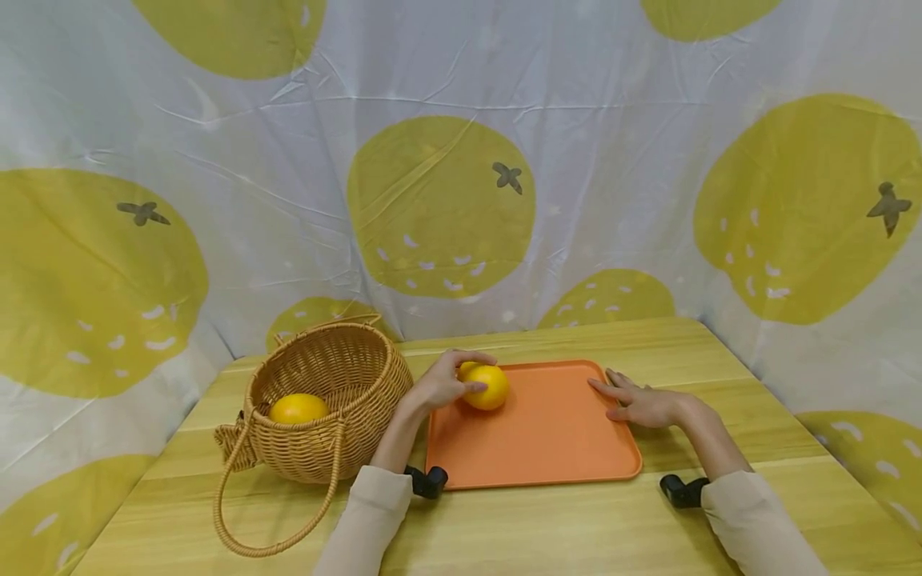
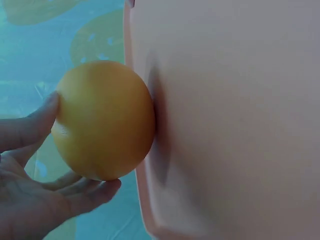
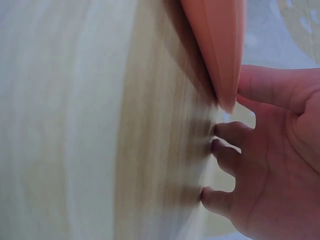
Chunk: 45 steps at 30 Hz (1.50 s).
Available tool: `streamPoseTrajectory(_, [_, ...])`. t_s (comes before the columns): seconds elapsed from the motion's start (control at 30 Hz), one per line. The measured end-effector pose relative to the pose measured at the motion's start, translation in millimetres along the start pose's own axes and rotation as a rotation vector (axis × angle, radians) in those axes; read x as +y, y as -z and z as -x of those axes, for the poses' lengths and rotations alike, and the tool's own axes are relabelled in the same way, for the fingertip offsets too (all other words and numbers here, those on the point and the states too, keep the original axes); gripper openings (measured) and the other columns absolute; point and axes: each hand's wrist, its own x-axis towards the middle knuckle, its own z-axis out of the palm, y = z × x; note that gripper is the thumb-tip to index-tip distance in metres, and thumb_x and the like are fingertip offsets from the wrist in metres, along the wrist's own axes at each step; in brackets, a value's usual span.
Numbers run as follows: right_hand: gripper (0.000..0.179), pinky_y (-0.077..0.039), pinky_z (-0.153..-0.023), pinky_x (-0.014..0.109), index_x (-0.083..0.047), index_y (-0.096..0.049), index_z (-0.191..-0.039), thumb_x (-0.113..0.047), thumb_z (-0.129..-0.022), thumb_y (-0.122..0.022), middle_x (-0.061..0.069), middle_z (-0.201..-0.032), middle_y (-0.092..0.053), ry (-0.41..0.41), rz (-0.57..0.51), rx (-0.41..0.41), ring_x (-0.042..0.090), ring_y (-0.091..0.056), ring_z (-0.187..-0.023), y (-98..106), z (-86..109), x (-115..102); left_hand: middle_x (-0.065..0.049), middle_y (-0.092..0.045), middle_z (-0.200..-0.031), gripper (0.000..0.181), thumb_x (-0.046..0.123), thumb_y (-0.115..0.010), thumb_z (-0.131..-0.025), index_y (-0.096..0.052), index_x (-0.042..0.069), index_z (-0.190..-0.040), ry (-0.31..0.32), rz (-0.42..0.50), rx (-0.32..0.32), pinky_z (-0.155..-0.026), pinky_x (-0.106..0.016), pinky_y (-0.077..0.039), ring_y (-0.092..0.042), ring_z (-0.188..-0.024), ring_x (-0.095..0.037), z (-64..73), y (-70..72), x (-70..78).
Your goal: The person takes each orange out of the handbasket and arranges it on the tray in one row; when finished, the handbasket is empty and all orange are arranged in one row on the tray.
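My left hand (image 1: pixel 442 382) grips a smooth yellow-orange orange (image 1: pixel 491 389) over the back left part of a flat orange-coloured tray (image 1: pixel 547 432). In the left wrist view, the thumb lies on one side of the orange (image 2: pixel 102 120) and the fingers curl along the other, close over the tray surface. My right hand (image 1: pixel 644 404) is at the tray's right edge, fingers spread. The right wrist view has its thumb against the tray rim (image 3: pixel 220 55) and the other fingertips down at the wooden table. Another orange (image 1: pixel 298 409) lies inside the wicker basket (image 1: pixel 310 452).
The basket stands tilted left of the tray, its looped handle (image 1: pixel 277 550) hanging toward the front over the wooden table (image 1: pixel 547 528). A fruit-printed curtain (image 1: pixel 612 192) encloses the back and sides. Each wrist wears a black camera mount (image 1: pixel 428 482).
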Motion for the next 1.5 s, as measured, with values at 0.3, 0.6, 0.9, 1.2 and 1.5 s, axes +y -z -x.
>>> streamPoseTrajectory(0.3, [0.074,0.008,-0.113,0.081,0.005,-0.017,-0.162,-0.033,-0.109,-0.052,0.041,-0.164,0.011,0.004,-0.017,0.003,0.062,0.013,-0.15,-1.4,-0.2,2.1,-0.021,-0.033,-0.164,0.055,0.013,-0.082,-0.089,-0.062,0.009,-0.139,0.011,-0.049,-0.082,-0.109,-0.058,-0.044,-0.044,-0.142,-0.047,-1.4,-8.3,1.8])
streamPoseTrajectory(0.6, [0.074,0.008,-0.113,0.081,0.005,-0.016,-0.162,-0.032,-0.109,-0.052,0.041,-0.164,0.011,0.002,-0.016,-0.005,0.062,0.013,-0.15,-0.4,-0.7,1.3,-0.017,-0.06,-0.14,0.054,0.005,-0.085,-0.083,-0.067,0.008,-0.134,-0.026,-0.101,0.019,-0.106,-0.054,-0.047,-0.053,-0.126,-0.036,-1.5,-8.9,1.5])
streamPoseTrajectory(0.9, [0.072,0.009,-0.113,0.08,0.007,-0.012,-0.162,-0.022,-0.109,-0.051,0.039,-0.164,0.012,-0.016,-0.072,0.002,0.062,0.014,-0.15,1.4,-1.6,0.8,-0.023,-0.052,-0.141,0.054,0.008,-0.079,-0.09,-0.061,0.009,-0.141,0.029,-0.12,0.012,-0.108,-0.057,-0.045,-0.053,-0.126,-0.039,0.5,-5.8,1.8])
streamPoseTrajectory(1.2, [0.074,0.01,-0.113,0.08,0.008,-0.012,-0.162,-0.024,-0.109,-0.051,0.04,-0.164,0.013,-0.007,-0.074,-0.007,0.062,0.016,-0.149,-0.4,-0.4,0.5,-0.016,-0.06,-0.141,0.053,0.008,-0.087,-0.082,-0.066,0.008,-0.131,0.006,-0.04,0.049,-0.099,-0.049,-0.052,-0.058,-0.121,-0.035,-0.4,-8.0,-3.6])
streamPoseTrajectory(1.5, [0.07,0.003,-0.112,0.082,0.007,-0.011,-0.162,-0.02,-0.11,-0.049,0.042,-0.163,0.013,-0.042,-0.071,0.018,0.065,0.014,-0.147,1.5,0.6,2.2,-0.015,-0.06,-0.142,0.057,-0.001,-0.084,-0.077,-0.067,0.006,-0.131,0.011,-0.019,0.001,-0.094,-0.04,-0.052,-0.059,-0.113,-0.03,0.9,3.0,-7.0])
